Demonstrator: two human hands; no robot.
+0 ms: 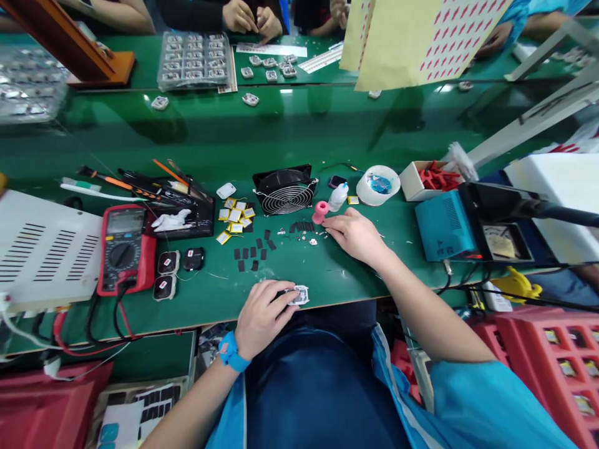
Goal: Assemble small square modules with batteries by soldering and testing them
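My left hand (263, 313) rests at the near edge of the green bench (327, 143) and grips a small white-framed device (299, 294). My right hand (354, 236) reaches forward with its fingertips pinched over tiny loose parts (312, 238), beside a pink spool (321, 212). Whether the fingers hold a part I cannot tell. Black foam strips (253, 254) lie between the two hands. Small yellow-edged cells (235, 215) lie further back on the left.
A red multimeter (122, 249) and a white vented box (44, 249) stand at the left. A black fan (284, 190), a small bottle (337, 196), a tape roll (378, 185) and a teal soldering station (444, 227) line the back. Other people's hands (248, 17) work opposite.
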